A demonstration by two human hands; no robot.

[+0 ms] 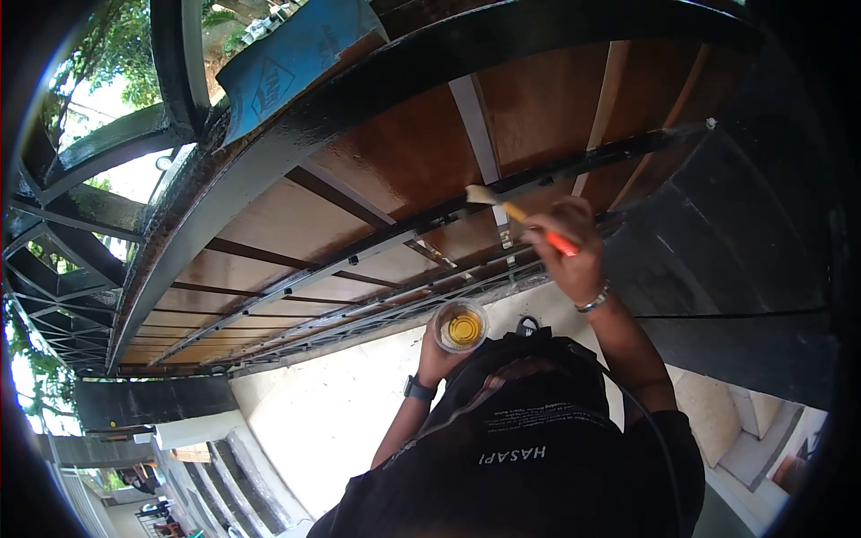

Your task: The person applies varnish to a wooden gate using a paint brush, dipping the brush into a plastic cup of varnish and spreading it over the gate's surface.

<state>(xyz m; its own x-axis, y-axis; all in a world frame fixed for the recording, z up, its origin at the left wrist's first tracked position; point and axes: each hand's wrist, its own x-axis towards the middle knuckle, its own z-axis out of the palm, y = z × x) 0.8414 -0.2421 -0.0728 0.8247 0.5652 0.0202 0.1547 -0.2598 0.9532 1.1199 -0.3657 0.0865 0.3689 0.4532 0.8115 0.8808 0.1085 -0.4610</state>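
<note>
My right hand (pixel 571 249) is raised and grips a paintbrush (pixel 504 206) by its orange handle. Its pale bristles touch the slatted wooden ceiling (pixel 395 152) beside a thin black metal bar (pixel 574 166). The wood looks glossy brown near the brush and paler farther left. My left hand (pixel 438 360), with a dark watch on the wrist, holds up a clear plastic cup (pixel 461 326) of amber liquid just below and left of the brush hand. My black shirt fills the bottom of the view.
A thick curved black steel beam (pixel 269 152) frames the ceiling, with a blue sheet (pixel 287 72) above it. A black wall (pixel 744 233) stands at the right and a white wall (pixel 332 403) below. Open steel framing and trees show at left.
</note>
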